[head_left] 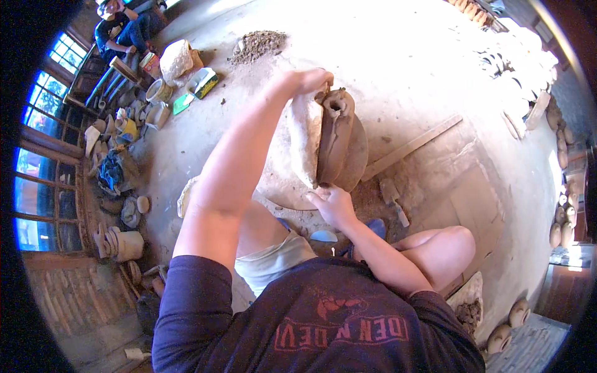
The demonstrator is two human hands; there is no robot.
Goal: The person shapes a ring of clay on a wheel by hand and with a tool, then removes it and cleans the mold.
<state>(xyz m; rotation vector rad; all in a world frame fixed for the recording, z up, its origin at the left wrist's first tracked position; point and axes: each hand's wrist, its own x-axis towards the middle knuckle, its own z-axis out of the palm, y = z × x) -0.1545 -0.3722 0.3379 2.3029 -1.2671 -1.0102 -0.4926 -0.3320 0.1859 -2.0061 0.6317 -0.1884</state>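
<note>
In front of me a white plaster mould [303, 143] stands tilted on its edge, pressed along the left side of a brown wet clay form [339, 140]. A round hole shows at the clay's far end, and a seam runs down its length. My left hand [313, 81] is closed over the mould's far end, with some fingertips hidden behind it. At the near end, my right hand [334, 204] has thumb and fingers closed at the mould's lower corner, close to the clay. Beneath them is a round board [283, 189], partly covered by the mould.
A wooden plank [413, 147] lies right of the clay, with a trowel-like tool [394, 202] nearer me. A soil heap [258, 46] is beyond. Buckets [159, 91] and a green-and-white container [202, 82] stand left. Another person [121, 31] sits far left. Pale pieces [513, 68] are piled far right.
</note>
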